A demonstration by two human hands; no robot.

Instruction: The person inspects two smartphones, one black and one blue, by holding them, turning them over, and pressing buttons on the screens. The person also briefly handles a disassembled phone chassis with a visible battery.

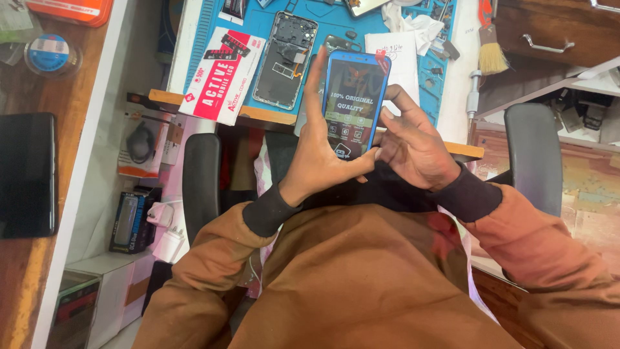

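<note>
**A:** From the head camera, what are the hands doing?

**B:** Both are on a flat rectangular phone display panel with a blue frame and a printed protective film (pixel 352 103). It is held upright above the person's lap, just in front of the near edge of the workbench. The left hand (pixel 320 155) is clamped on the panel's left side and lower edge, with one long finger lying up along the left edge. The right hand (pixel 413 145) is closed on the right edge, thumb against the lower right of the film and a finger curling behind the top.

**A:** Anything on the panel itself?

**B:** A small red pull tab (pixel 382 61) sits at its upper right corner.

**A:** And behind it?

**B:** A blue silicone repair mat (pixel 336 19) covers the bench. On it lies an opened grey phone chassis with its insides bare (pixel 285 59), just left of the panel's top. A red and white flat cardboard package (pixel 223 74) hangs partly over the mat's left edge. A white paper slip (pixel 397 55) lies behind the panel to the right, crumpled white tissue (pixel 413 26) beyond it.

**A:** Further out?

**B:** A straw-bristled brush with a red handle (pixel 491 48) lies at the bench's right side. A black slab-like phone (pixel 26 174) rests on the brown wooden shelf (pixel 19 284) at far left. Black chair armrests (pixel 201 178) flank the orange-brown sleeves.
</note>
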